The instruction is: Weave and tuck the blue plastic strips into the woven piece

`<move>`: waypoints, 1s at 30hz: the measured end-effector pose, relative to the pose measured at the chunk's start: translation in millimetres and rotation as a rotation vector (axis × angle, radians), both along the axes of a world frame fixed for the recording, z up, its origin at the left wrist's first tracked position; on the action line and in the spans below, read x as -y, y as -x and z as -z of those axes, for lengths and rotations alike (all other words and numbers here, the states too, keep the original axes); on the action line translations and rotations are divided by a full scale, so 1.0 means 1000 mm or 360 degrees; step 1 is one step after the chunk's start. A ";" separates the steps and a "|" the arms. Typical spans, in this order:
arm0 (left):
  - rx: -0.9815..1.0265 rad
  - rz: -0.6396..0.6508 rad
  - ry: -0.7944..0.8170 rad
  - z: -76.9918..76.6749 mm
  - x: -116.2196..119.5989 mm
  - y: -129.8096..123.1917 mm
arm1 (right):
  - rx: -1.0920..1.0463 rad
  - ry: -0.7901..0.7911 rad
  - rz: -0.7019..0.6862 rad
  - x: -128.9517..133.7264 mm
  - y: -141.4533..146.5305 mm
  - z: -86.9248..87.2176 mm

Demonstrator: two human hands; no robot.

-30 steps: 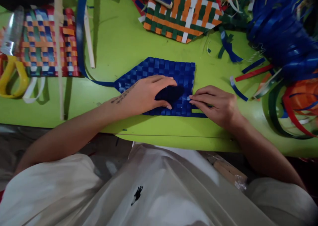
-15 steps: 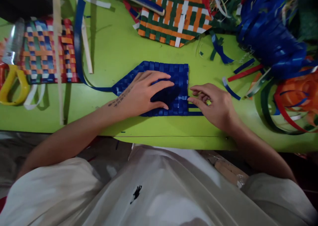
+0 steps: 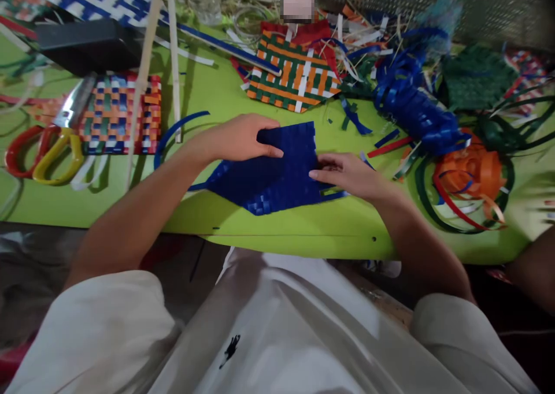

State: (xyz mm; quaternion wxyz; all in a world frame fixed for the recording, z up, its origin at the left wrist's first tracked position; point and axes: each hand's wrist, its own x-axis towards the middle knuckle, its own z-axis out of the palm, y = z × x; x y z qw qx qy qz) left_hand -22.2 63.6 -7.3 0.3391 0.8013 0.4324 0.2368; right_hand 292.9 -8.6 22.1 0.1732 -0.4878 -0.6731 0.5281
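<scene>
A blue woven piece (image 3: pixel 286 174), made of flat plastic strips and pointed at its left end, lies tilted on the green table. My left hand (image 3: pixel 243 138) grips its far edge, thumb on the upper face and fingers at the rim. At the right edge, my right hand (image 3: pixel 347 173) is closed with thumb and fingers on the weave; exactly what lies between the fingertips is partly hidden. Loose blue strip ends (image 3: pixel 333 195) stick out below that hand. From the pointed end a long blue strip (image 3: pixel 163 142) curls away to the left.
On the left are scissors (image 3: pixel 65 145), a multicoloured woven piece (image 3: pixel 117 114), wooden sticks (image 3: pixel 174 64) and a black box (image 3: pixel 89 44). An orange-and-green woven piece (image 3: pixel 290 73) lies behind. To the right are blue strip bundles (image 3: pixel 411 102) and an orange coil (image 3: pixel 470 163).
My left hand has moved from lying over the weave to holding its far edge. The blue piece has tilted, and my right hand has come against its right edge. The view has shifted.
</scene>
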 end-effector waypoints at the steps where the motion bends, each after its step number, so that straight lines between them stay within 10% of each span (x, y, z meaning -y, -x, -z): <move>1: -0.0031 0.0066 0.0013 -0.009 0.001 0.001 | 0.0002 -0.0016 -0.0068 0.000 0.000 -0.002; 12: -0.0351 0.0229 -0.0159 -0.067 -0.019 -0.011 | -0.0282 0.0189 -0.0057 0.004 0.000 -0.008; 18: -0.0165 -0.0314 -0.0671 -0.086 0.025 -0.024 | -0.0387 0.0025 0.0170 0.006 0.000 0.008; 22: -0.0206 -0.0999 -0.0991 -0.055 0.053 0.004 | -0.0630 -0.0049 0.0369 0.001 -0.002 0.015; 26: 0.0100 -0.1190 -0.0487 -0.003 0.049 0.017 | -0.0954 -0.0102 0.0607 -0.002 0.002 0.020; 30: 0.0960 -0.0664 0.0483 0.015 0.051 -0.014 | -0.1114 -0.0080 0.0596 0.000 0.009 0.025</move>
